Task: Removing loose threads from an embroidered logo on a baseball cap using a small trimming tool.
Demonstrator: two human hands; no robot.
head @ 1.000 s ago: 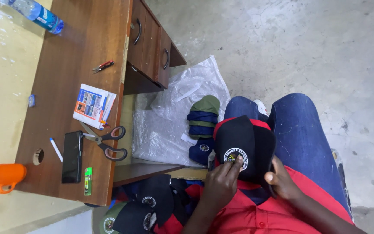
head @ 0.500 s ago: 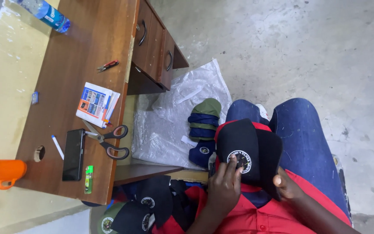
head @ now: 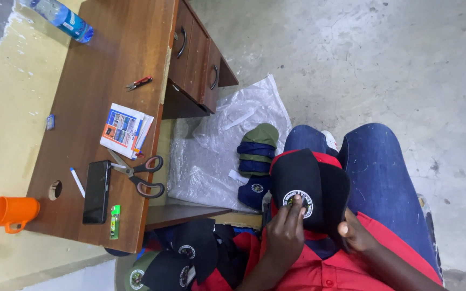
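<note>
A black cap (head: 303, 180) with a red edge and a round embroidered badge (head: 297, 202) lies on my lap, over my blue jeans (head: 384, 172). My left hand (head: 286, 233) rests its fingertips on the badge. My right hand (head: 353, 233) grips the cap's right side, thumb on top. I cannot tell whether anything small is pinched between the left fingers.
A stack of green and blue caps (head: 257, 156) sits on a clear plastic sheet (head: 227, 140) on the floor. More black caps (head: 190, 256) lie at lower left. The wooden desk (head: 109, 64) holds scissors (head: 138, 175), a phone (head: 96, 191), a booklet (head: 125, 129), an orange cup (head: 12, 213), a water bottle (head: 60, 19) and small pliers (head: 138, 82).
My left fingers have shifted slightly over the badge. The right hand has slid a little lower along the cap's side. The view has drifted slightly.
</note>
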